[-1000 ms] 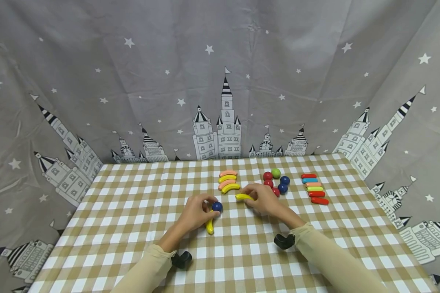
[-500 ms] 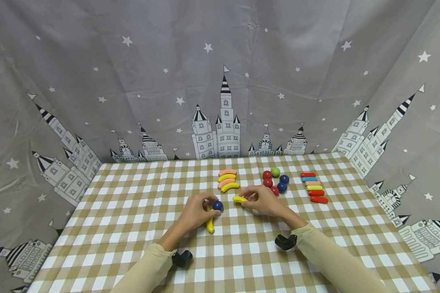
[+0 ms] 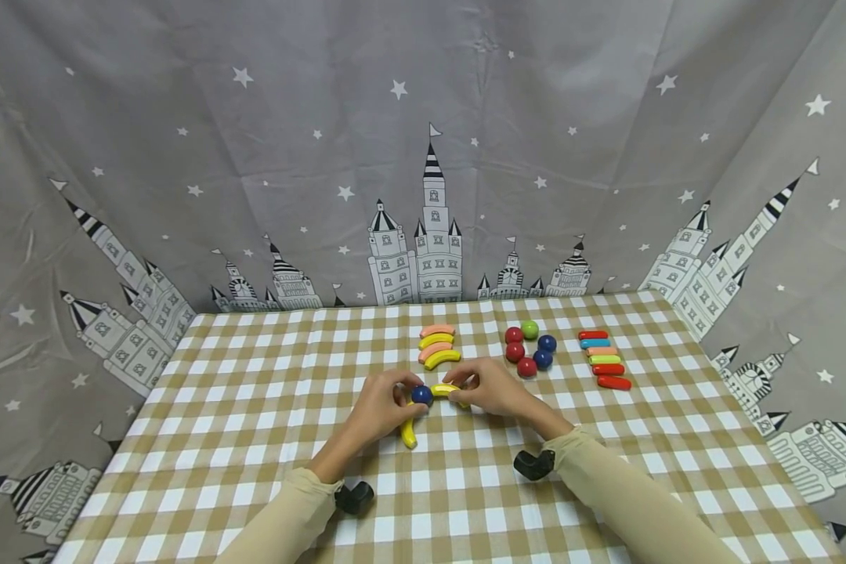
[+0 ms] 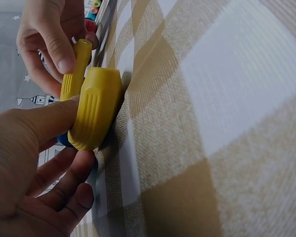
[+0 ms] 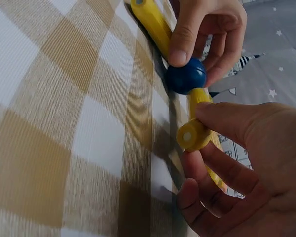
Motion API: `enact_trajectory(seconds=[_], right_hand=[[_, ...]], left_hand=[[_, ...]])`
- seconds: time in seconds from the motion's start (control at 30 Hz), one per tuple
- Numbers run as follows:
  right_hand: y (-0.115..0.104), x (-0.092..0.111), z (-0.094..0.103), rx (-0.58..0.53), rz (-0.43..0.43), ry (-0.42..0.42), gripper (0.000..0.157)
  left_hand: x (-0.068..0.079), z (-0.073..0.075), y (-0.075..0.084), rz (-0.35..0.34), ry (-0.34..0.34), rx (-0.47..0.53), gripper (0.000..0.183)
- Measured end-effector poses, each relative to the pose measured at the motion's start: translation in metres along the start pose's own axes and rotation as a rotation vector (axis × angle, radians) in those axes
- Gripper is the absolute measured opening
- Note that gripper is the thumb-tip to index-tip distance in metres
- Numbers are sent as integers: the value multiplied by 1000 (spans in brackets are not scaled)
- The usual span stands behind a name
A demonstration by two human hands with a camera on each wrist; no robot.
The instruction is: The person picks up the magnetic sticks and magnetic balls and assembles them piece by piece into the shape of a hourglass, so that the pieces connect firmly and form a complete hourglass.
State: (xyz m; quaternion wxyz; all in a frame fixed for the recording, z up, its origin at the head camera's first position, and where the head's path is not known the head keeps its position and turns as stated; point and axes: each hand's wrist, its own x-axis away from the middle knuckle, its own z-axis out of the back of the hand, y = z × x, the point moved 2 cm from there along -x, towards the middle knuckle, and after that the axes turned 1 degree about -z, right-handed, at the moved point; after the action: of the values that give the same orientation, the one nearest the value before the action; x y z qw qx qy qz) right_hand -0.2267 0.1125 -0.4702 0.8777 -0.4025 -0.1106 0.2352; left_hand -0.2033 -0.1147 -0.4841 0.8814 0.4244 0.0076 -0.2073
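Note:
My left hand (image 3: 379, 405) pinches a glossy blue ball (image 3: 421, 394) between thumb and fingers. A curved yellow rod (image 3: 408, 433) runs from that ball toward the near side of the table. On the right, my right hand (image 3: 495, 386) pinches a second curved yellow rod (image 3: 442, 389), whose far end meets the ball. The right wrist view shows this second rod (image 5: 190, 133) end-on, with a pale disc in its tip, and the ball (image 5: 186, 76) just beyond it. In the left wrist view the first rod (image 4: 96, 108) hides most of the ball.
Behind the hands lies a row of curved orange and yellow rods (image 3: 437, 341). Several red, blue and green balls (image 3: 515, 352) sit to its right. Farther right is a column of short straight coloured rods (image 3: 606, 370). A checked cloth (image 3: 254, 392) covers the table; a grey curtain hangs behind.
My right hand has moved left with its yellow rod, closing the gap so the rod's end meets the blue ball. The left hand has shifted only slightly to the right.

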Motion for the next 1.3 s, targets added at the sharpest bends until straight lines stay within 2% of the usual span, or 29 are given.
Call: enact_trajectory(seconds=[0.5, 0.7, 0.93, 1.13, 1.3], right_hand=[[-2, -2, -2, -1, 25, -21, 17], [-3, -2, -2, 5, 17, -22, 16], [-2, -2, -4, 4, 9, -35, 18], [0, 2, -1, 28, 20, -22, 22], [0, 14, 7, 33, 62, 14, 29]], left_hand=[[0, 1, 1, -16, -10, -9, 30], [-2, 3, 3, -33, -66, 14, 31], [-4, 5, 6, 14, -138, 12, 24], [-4, 6, 7, 19, -142, 21, 23], [-4, 6, 5, 36, -143, 8, 23]])
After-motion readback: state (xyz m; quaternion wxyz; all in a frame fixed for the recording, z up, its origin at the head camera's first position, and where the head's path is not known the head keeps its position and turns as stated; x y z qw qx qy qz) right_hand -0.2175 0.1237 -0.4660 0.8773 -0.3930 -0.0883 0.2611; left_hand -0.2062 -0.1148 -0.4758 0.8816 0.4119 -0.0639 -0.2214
